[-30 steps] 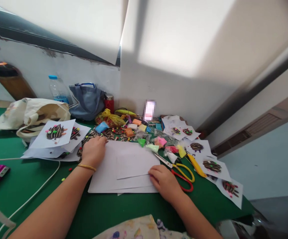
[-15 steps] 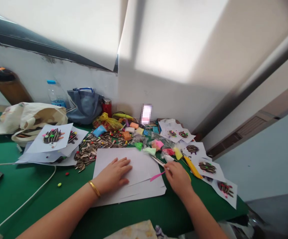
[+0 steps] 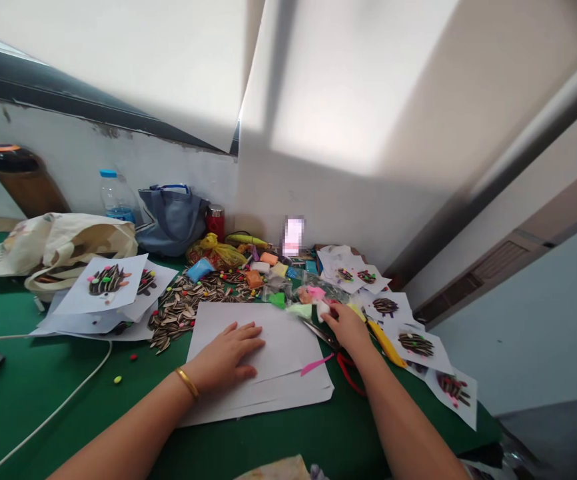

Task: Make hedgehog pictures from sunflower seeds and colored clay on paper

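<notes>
My left hand (image 3: pixel 233 353) lies with its fingers stretched out on a stack of white paper (image 3: pixel 283 343). Over the far right corner of the stack, my right hand (image 3: pixel 347 327) pinches a small white packet (image 3: pixel 322 311), which looks like soft clay. Beneath that forearm are scissors with red handles (image 3: pixel 351 375), their blades pointing toward the paper. A pink plastic knife-like strip (image 3: pixel 317 365) rests on the paper's right edge. Pale green (image 3: pixel 300 310) and bright green clay packets (image 3: pixel 277 299) sit by the far edge.
Sunflower seeds (image 3: pixel 181 313) are heaped left of the paper. Seed pictures lie in a pile (image 3: pixel 106 287) at left and along the right edge (image 3: pixel 417 343). A yellow cutter (image 3: pixel 387 343) is beside my right arm. Bags (image 3: pixel 171 217) and a bottle (image 3: pixel 115 197) stand behind; a cable (image 3: pixel 63 398) crosses the left.
My right hand has moved away from the scissors toward the clay packets and now grips a white one. The scissors' red handles have come into view. My left hand stays on the paper.
</notes>
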A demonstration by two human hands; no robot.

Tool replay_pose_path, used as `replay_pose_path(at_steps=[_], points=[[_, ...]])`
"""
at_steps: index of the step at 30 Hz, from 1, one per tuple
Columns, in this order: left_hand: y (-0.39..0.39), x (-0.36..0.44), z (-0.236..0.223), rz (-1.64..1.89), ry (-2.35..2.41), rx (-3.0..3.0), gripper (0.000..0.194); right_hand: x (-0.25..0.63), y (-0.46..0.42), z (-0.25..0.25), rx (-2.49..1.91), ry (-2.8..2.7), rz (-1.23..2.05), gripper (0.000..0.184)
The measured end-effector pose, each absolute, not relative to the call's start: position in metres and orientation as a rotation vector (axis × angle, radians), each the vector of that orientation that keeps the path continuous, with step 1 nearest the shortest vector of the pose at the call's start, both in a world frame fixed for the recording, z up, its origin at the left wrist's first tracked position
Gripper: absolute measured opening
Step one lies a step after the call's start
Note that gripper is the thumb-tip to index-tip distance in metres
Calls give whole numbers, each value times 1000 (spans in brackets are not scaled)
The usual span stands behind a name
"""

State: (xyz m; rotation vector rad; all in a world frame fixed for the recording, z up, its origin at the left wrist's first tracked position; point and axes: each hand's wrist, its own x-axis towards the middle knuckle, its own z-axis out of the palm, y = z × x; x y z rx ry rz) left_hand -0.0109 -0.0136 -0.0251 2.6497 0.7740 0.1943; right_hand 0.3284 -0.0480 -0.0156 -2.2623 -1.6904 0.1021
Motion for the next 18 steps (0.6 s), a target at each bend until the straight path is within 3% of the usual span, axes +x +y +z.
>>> replay_pose_path(at_steps=[5, 10, 18], points=[[-13, -11, -25, 218, 758, 2639, 57, 342, -50, -2, -2395, -1627, 118, 33], [-10, -11, -26, 217, 741, 2639, 58, 353, -62, 3, -2666, -1833, 185, 13], [-16, -10, -23, 271, 799, 2674, 51, 348, -70, 23, -2743, -1794, 64, 15]])
